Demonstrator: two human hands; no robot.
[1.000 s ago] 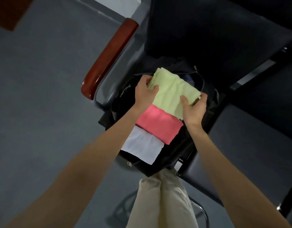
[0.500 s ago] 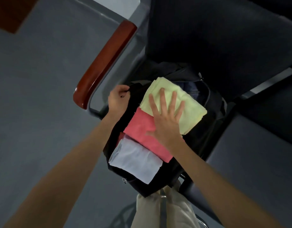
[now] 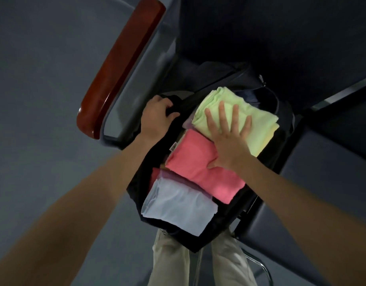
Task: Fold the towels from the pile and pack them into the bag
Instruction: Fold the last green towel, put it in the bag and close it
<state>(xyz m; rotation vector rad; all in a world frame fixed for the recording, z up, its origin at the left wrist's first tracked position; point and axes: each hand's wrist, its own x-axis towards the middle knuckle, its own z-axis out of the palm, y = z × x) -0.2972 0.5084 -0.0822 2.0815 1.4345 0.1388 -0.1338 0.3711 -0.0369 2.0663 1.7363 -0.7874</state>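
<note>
An open black bag (image 3: pixel 196 242) lies on a dark chair seat. Three folded towels sit in it in a row: a light green towel (image 3: pixel 260 120) at the far end, a pink towel (image 3: pixel 198 168) in the middle and a white towel (image 3: pixel 178 209) nearest me. My right hand (image 3: pixel 229 137) presses flat with spread fingers on the green towel, its heel over the pink one. My left hand (image 3: pixel 157 118) grips the bag's left edge with curled fingers.
A glossy red-brown wooden armrest (image 3: pixel 120 65) runs along the left of the chair. The chair's dark backrest (image 3: pixel 260 34) rises beyond the bag. A second dark seat (image 3: pixel 322 182) adjoins on the right. Grey floor (image 3: pixel 43 100) lies to the left; my beige trousers (image 3: pixel 171 263) show below.
A second ago both hands held the green towel over the bag. The left hand then moved to the bag's left edge, and the right hand flattened onto the towel.
</note>
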